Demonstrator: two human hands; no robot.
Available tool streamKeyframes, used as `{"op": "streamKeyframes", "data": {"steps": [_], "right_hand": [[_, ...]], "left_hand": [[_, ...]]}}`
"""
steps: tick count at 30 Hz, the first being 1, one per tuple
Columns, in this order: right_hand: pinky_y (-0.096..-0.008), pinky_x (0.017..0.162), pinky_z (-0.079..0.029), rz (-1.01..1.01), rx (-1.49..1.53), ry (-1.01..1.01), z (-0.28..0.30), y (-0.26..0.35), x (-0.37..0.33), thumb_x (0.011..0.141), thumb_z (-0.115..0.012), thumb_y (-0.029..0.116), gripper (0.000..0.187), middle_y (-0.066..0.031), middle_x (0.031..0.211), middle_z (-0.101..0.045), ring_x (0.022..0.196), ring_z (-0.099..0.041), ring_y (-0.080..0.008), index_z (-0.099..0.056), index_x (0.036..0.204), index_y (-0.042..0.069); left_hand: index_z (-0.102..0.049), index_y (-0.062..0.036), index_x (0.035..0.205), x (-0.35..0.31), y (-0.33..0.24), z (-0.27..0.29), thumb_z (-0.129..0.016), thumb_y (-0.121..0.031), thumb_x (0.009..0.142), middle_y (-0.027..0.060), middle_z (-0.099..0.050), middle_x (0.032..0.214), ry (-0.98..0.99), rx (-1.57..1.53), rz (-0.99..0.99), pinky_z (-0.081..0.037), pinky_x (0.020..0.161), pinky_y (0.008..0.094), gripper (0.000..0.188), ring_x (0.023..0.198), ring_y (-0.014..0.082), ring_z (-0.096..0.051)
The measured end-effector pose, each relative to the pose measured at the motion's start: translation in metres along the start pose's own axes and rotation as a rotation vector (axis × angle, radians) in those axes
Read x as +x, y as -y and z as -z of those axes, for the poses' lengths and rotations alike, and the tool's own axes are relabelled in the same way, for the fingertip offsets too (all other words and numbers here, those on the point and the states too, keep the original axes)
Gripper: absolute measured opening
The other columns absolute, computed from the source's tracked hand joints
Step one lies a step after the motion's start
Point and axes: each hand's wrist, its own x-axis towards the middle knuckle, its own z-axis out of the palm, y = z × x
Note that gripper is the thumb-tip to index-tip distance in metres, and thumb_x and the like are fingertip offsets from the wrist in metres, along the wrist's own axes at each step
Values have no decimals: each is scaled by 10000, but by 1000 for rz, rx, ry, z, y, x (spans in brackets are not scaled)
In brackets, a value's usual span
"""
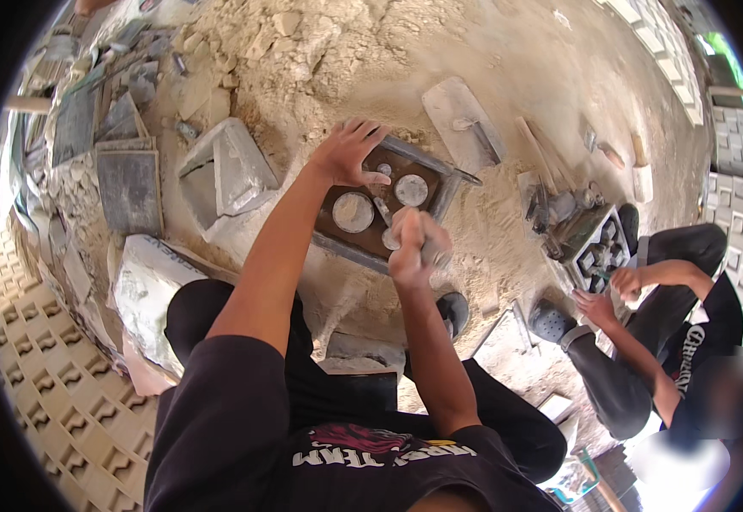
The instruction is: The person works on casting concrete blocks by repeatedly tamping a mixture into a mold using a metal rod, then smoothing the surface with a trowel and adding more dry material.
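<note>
Spread fingers on my left hand [350, 154] are up at the far-left corner of the dark frame [350, 256], thumb reaching in over the brown fill [330, 226], nothing that I can see gripped there. And over the near side, my right hand [414, 243] is curled tight, closed, it seems, around a greyish object [437, 251], too blurred for me to say what it is! Frame lies flat on the dusty ground straight ahead of me, the large left disc [354, 212] and the right-hand disc [411, 190] both sitting in it, a slim pale strip [383, 211] between them. My call: we're mid-step, working the fill around these pieces, with the left hand steadying the corner. Next move calls for a light, controlled right hand, close to the discs without knocking them, while the left keeps clear. Over to my right, a co-worker's hands [595, 307] are busy at a similar box [574, 269].
</note>
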Motion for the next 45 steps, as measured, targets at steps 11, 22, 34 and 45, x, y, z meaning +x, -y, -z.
{"op": "streamKeyframes", "data": {"steps": [11,22,34,45], "right_hand": [[-301,438,-317,241,180,82,6,-2,14,947,-398,88,386,-44,488,-354,431,-329,-133,-326,570,50],[-312,402,-332,463,-65,320,-12,-13,3,801,-495,-44,268,-72,506,-395,414,-385,-199,-370,575,25],[-251,449,-286,219,-72,142,-47,-17,38,918,-549,173,394,18,529,-362,491,-329,-76,-382,584,48],[-255,424,-237,-66,100,105,-57,0,57,965,-497,143,443,17,502,-387,455,-326,-73,-381,546,61]], "left_hand": [[-505,-105,1285,-3,5,1,-746,-495,693,84,-522,1235,2,-190,55,-403,955,451,749,1174,308,-488],[-547,-146,1241,30,28,-18,-677,-130,667,75,-530,1258,129,-84,175,-391,989,465,588,1210,306,-469],[-576,-101,1185,-29,-11,-38,-338,-356,997,134,-575,1200,-497,-26,892,-348,1002,486,397,1176,329,-498],[-622,-37,979,-30,-17,-24,-337,-362,989,190,-660,951,-315,-208,999,-457,838,513,432,935,397,-610]]}}
